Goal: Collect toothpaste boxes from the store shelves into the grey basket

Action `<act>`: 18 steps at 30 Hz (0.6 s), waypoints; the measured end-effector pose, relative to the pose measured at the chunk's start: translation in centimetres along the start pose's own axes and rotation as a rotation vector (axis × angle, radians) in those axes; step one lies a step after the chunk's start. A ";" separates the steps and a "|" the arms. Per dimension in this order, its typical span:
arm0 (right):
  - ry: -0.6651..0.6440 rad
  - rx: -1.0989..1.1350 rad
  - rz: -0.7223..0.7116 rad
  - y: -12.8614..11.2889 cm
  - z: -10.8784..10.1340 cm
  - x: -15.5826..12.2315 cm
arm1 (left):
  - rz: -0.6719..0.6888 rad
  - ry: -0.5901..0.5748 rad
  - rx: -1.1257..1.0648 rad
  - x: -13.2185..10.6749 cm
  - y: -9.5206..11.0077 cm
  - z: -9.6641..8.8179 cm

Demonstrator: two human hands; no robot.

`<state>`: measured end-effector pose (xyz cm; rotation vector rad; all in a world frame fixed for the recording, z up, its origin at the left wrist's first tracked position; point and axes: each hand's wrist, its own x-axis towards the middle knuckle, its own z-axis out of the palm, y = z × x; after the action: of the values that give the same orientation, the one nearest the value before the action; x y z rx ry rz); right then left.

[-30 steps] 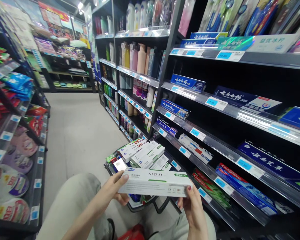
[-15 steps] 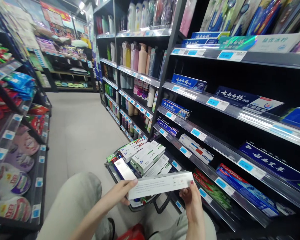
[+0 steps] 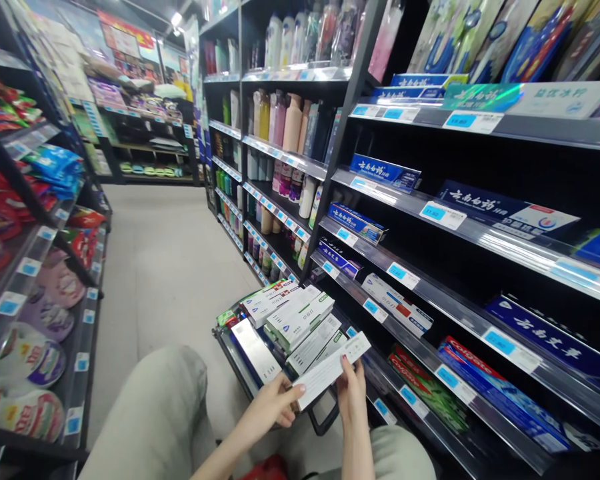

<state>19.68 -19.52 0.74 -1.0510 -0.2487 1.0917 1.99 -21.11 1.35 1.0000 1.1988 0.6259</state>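
Both hands hold one long white toothpaste box [image 3: 333, 369], which is tilted with its far end higher. My left hand [image 3: 273, 403] grips its near end and my right hand [image 3: 351, 390] pinches it near the middle from below. Just beyond the box stands a dark basket [image 3: 237, 353] filled with several white and green toothpaste boxes [image 3: 295, 317].
Black shelves on the right carry blue and red toothpaste boxes [image 3: 500, 393] with blue price tags. Bottles [image 3: 290, 120] fill the shelves further along. Shelves on the left [image 3: 35, 320] hold snack packets and tubs. A pale floor aisle [image 3: 165, 260] runs ahead. My knees show below.
The white box has been turned from lying crosswise to pointing away and up. Both hands have moved closer together and toward the basket.
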 end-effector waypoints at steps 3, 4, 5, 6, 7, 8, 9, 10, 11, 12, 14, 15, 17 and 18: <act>-0.076 -0.149 0.130 1.2 0.7 -0.8 | 0.034 0.046 -0.072 0.8 -1.0 0.6; -0.113 -0.209 0.169 1.4 0.8 -1.1 | 0.048 0.052 -0.074 1.0 -1.2 0.6; -0.151 -0.256 0.196 1.5 0.8 -1.4 | 0.060 0.052 -0.062 1.1 -1.2 0.5; -0.183 -0.286 0.211 1.7 0.8 -1.6 | 0.068 0.051 -0.039 1.1 -1.2 0.3; -0.205 -0.301 0.218 1.8 0.7 -1.7 | 0.074 0.049 -0.015 1.1 -1.1 0.1; -0.219 -0.301 0.219 1.9 0.6 -1.7 | 0.081 0.046 0.007 1.1 -1.0 -0.2; -0.225 -0.295 0.215 2.1 0.5 -1.7 | 0.087 0.041 0.024 1.1 -0.9 -0.4; -0.228 -0.286 0.204 2.2 0.5 -1.6 | 0.091 0.033 0.037 1.1 -0.9 -0.7; -0.232 -0.281 0.193 2.4 0.5 -1.5 | 0.097 0.020 0.051 1.1 -0.8 -1.0; -0.237 -0.279 0.181 2.4 0.5 -1.3 | 0.109 0.004 0.067 1.2 -0.8 -1.2; -0.238 -0.293 0.170 2.3 1.0 -0.9 | 0.164 -0.037 0.111 1.3 -0.9 -1.8; -0.234 -0.309 0.178 2.1 1.3 -0.6 | 0.199 -0.058 0.142 1.5 -1.0 -2.2; -0.214 -0.351 0.199 1.8 2.4 0.3 | 0.256 -0.077 0.220 1.7 -1.0 -3.0; -0.204 -0.381 0.206 1.6 3.1 0.8 | 0.270 -0.073 0.270 1.8 -0.9 -3.4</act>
<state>17.16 -17.00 0.81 -1.3253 -0.5374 1.3742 -0.83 -18.98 -0.48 1.4171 1.1108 0.6419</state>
